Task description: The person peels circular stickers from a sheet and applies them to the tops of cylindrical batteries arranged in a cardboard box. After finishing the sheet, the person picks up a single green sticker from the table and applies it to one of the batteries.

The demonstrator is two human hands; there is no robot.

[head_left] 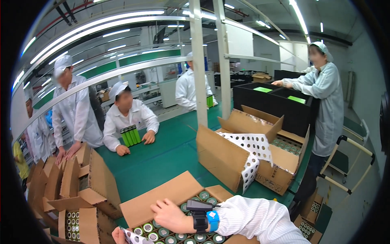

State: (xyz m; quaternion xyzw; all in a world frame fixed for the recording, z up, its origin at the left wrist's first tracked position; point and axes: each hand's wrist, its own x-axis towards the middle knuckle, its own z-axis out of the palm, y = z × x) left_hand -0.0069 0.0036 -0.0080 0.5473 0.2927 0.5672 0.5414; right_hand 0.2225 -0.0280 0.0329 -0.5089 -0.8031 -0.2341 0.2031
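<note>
At the near edge, the left hand (pixel 119 236) shows only partly at the bottom of the picture, and its grip pinches a corner of a white perforated sheet (pixel 136 237) that lies over the cells. Just right of it, the right hand (pixel 172 215) comes in from the right on a white striped sleeve, with a black band and a blue tag on the wrist; its fingers are curled down on the tops of the green cylindrical cells (pixel 170 234), but whether the grip closes around one I cannot tell. These cells stand upright in tight rows inside an open cardboard box (pixel 162 199) on the green worktop (pixel 162 158). To the near left stands a group of other open cartons (pixel 77 183), one of them showing cell tops too. A little farther, on the right, a bigger open carton (pixel 227 158) has a white sheet with holes (pixel 254 150) hanging over its near wall. Behind it, on the far right, a person in a light coat (pixel 329 101) leans on black bins (pixel 280 105). On the far left side of the worktop, a seated person in white (pixel 128 118) holds a pack of green cells (pixel 131 135), and another person in white (pixel 73 110) leans just beside on the cartons.
</note>
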